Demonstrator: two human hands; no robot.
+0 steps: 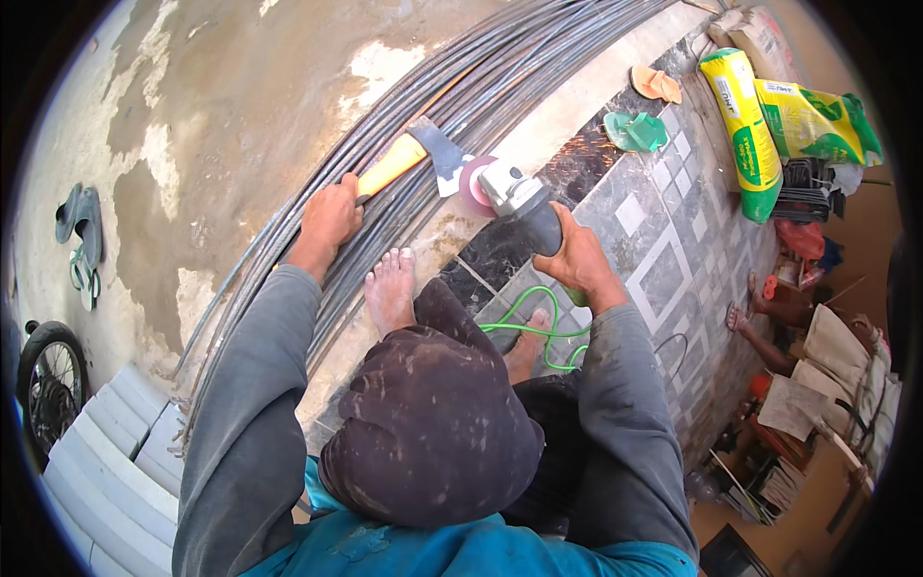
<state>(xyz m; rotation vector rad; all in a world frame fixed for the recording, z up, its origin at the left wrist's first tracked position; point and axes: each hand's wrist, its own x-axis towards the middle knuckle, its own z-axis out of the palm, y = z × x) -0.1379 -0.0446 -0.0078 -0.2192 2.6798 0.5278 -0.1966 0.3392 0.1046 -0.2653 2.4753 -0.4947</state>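
Note:
My left hand [330,226] is closed around the handle of a hatchet [394,165], a yellow-handled tool with a grey blade pointing away to the right. My right hand [584,258] grips the dark body of an angle grinder [519,200] with a silver-grey head. Its pinkish disc [474,186] meets the blade's edge. Sparks [594,152] fly off to the right over the dark tiles. A bright green cord [553,332] loops beneath my right wrist. My bare feet are below the tools, one [390,291] beside the steel rods.
A thick bundle of long steel rods [370,120] curves past my left side. Green and tan sandals [635,132] lie near the sparks. Yellow-green sacks [745,130] stand at far right, above another person's bare legs [769,332]. Grey slabs [111,433] and a wheel [51,385] are lower left.

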